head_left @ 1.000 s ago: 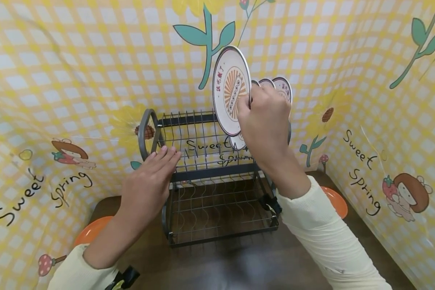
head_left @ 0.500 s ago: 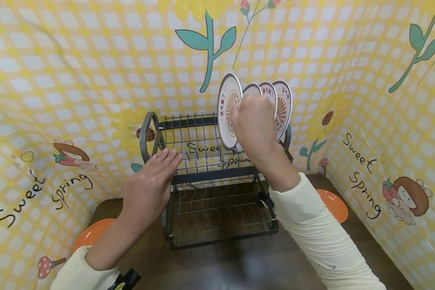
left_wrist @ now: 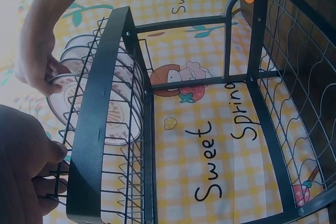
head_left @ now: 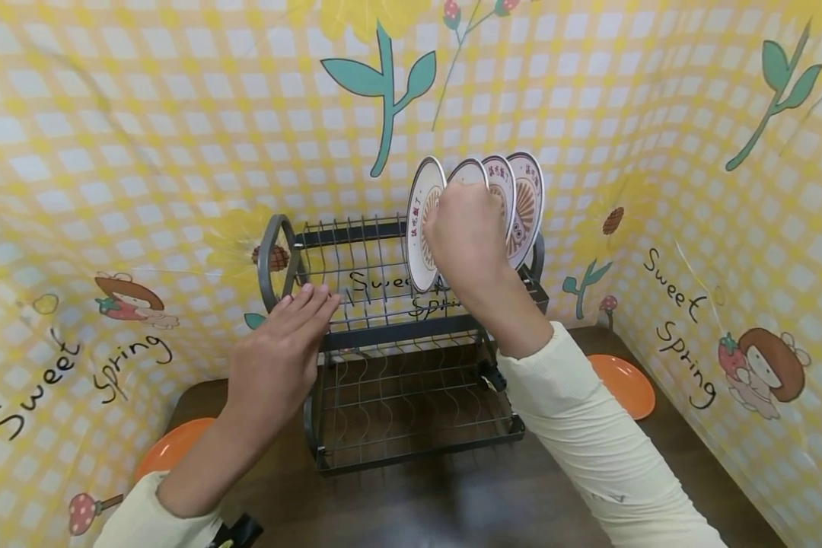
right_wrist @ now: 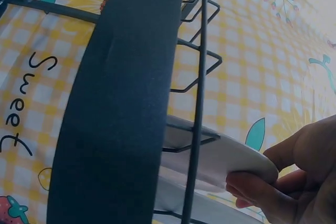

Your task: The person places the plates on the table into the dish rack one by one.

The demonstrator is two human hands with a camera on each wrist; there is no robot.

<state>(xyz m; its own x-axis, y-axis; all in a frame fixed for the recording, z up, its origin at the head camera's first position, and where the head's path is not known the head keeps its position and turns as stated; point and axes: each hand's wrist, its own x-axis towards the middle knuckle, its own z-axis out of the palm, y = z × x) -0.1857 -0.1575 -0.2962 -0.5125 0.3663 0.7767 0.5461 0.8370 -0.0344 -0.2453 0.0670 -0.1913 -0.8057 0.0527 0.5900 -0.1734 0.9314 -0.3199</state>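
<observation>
Several white plates with a printed design stand on edge in the upper tier of a dark metal dish rack (head_left: 397, 330). My right hand (head_left: 469, 236) pinches the rim of the leftmost plate (head_left: 421, 251) between thumb and fingers. That plate (right_wrist: 220, 156) sits between the rack's wires in the right wrist view, and its right part is hidden by my hand in the head view. My left hand (head_left: 277, 358) rests on the rack's front left corner, its fingers looking straight from above. Its fingertips (left_wrist: 55, 187) touch the top wires in the left wrist view.
An orange plate (head_left: 623, 387) lies on the dark table (head_left: 438, 495) to the right of the rack. Another orange plate (head_left: 174, 449) lies at the left, partly behind my left forearm. Yellow checked cloth (head_left: 178, 114) with printed drawings walls in the back and sides.
My right hand has lowered the leftmost plate from above the rack into the upper tier, left of the other plates. The left hand stays in place on the rack.
</observation>
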